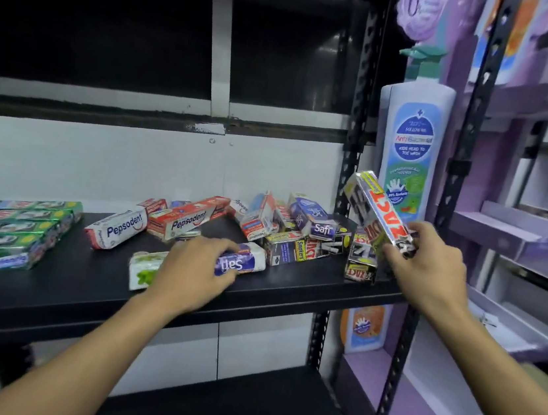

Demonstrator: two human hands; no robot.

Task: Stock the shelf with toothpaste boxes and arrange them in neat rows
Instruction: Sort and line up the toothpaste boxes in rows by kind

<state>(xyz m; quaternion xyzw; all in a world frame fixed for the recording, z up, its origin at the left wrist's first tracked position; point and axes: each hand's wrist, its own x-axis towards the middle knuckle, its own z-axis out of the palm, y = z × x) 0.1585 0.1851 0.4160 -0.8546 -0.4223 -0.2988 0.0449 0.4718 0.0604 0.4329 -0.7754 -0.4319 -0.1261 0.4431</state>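
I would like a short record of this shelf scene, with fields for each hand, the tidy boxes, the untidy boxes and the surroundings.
left hand: grips a blue and white Safi box lying on the black shelf
right hand: holds a Zact box, tilted, lifted above the shelf's right end
tidy rows: green Zact boxes, side by side at the left
loose pile: Pepsodent boxes in the middle, Smokers boxes further right
beside the shelf: large bottle display, purple stand
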